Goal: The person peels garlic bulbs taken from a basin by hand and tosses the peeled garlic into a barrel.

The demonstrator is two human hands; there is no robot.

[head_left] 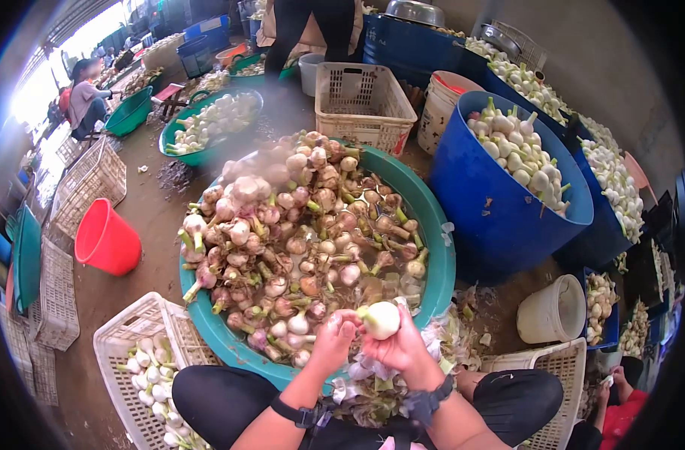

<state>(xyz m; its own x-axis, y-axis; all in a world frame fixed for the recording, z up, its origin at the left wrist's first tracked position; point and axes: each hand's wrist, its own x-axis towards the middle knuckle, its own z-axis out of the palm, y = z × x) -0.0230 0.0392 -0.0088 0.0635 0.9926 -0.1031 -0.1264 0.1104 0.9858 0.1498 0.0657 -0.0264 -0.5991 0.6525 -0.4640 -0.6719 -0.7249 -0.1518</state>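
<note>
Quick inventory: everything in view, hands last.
large tub: one, teal, centre
unpeeled bulbs: many, pinkish, inside
barrels: several, blue, right
crates: several, whitish, around tub
smaller tubs: several, green, left
peeled bulbs: many, white, barrels, left crate
bucket: one, red, left
other buckets: several, whitish, right, far
peel scraps: many, purplish, lower centre
other people: several, edges
held bulb: one, white, lower centre
left hand: one, beside bulb
right hand: one, holding bulb

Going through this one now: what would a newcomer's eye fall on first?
Probably the big teal tub in the middle, heaped with dirty garlic. Near its closest edge, the right hand holds a clean white bulb, the left hand close beside it. A bright red bucket stands out on the floor at left.
</note>
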